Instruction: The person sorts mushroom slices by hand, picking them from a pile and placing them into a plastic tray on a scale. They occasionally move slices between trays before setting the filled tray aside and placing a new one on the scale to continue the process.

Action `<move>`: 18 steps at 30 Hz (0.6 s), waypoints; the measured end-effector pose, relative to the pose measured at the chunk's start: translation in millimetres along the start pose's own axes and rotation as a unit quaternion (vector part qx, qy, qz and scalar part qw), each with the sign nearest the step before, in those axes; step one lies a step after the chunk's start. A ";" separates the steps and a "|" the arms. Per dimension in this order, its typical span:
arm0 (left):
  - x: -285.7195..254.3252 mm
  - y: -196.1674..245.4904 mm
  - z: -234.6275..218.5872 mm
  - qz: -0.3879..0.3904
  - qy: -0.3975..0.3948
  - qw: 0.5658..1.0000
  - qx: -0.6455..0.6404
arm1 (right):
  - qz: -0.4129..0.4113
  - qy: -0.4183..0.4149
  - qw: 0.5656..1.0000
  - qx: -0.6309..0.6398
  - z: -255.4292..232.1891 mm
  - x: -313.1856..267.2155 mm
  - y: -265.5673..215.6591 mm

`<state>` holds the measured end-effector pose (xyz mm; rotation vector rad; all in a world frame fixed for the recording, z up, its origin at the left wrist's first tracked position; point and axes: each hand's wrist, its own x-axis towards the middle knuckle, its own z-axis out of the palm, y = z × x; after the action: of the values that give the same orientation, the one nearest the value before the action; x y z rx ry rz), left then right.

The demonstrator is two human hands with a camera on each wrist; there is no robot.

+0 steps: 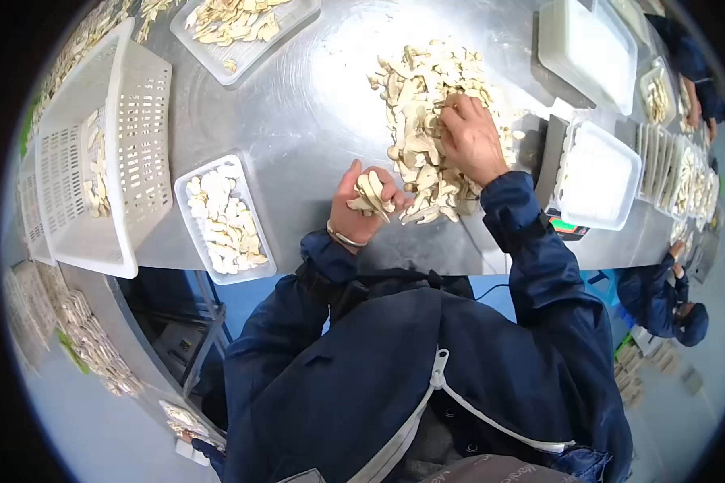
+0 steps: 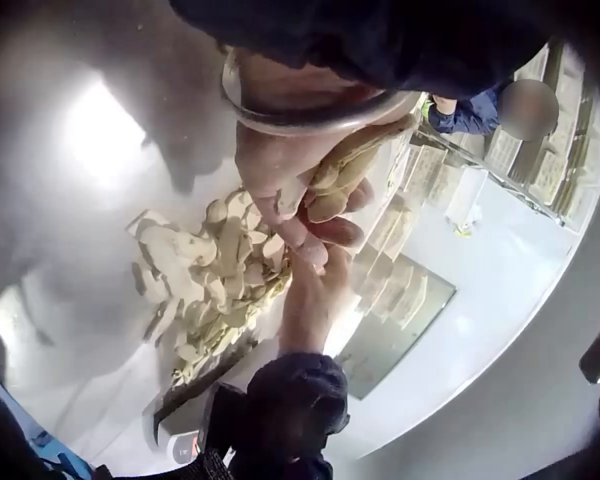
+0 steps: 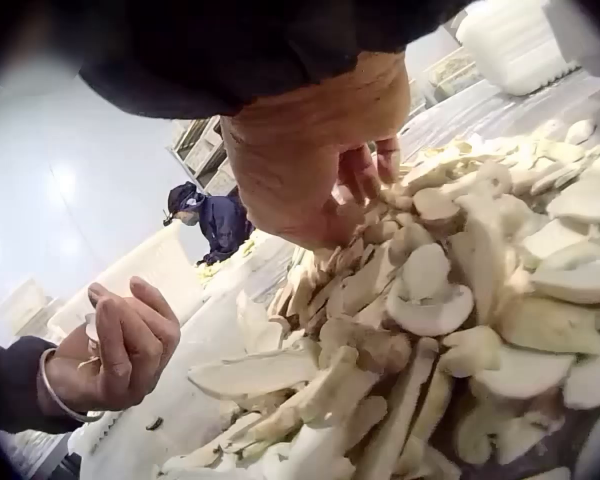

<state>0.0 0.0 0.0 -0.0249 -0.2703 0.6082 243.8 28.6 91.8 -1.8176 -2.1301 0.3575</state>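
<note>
A heap of pale, cream-edged mushroom slices (image 1: 417,121) is spread on the steel table in front of the person. Cupped at the near left edge of the heap, the left hand (image 1: 361,211) holds several mushroom slices (image 1: 370,193) against its palm with curled fingers. The right hand (image 1: 474,141) reaches down onto the heap's right side, its fingers bent and fingertips among the slices. From the right wrist view, those fingertips (image 3: 365,172) sit right at the slices on top; I cannot tell whether they pinch one.
A white tray of slices (image 1: 238,211) lies left, beside a perforated white basket (image 1: 141,121). Another filled tray (image 1: 232,72) is at the back. To the right stand stacked trays (image 1: 588,56) and a white tray (image 1: 600,177) by a scale display (image 1: 568,227). Other people work further off.
</note>
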 end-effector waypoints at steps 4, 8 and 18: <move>17.3 1.2 41.3 0.032 0.241 0.968 0.062 | -0.003 0.008 0.990 0.137 -20.0 -2.5 -24.9; 27.1 2.4 63.4 0.039 0.333 0.941 0.053 | -0.016 0.033 0.985 0.169 -19.5 20.7 -43.6; -2.3 13.1 49.0 0.056 0.283 0.957 0.023 | -0.056 0.021 0.997 -0.038 22.0 60.2 -22.9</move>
<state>-21.8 6.7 45.3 -0.1686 0.3027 0.6936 205.8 84.6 85.1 -1.7191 -2.2321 0.2123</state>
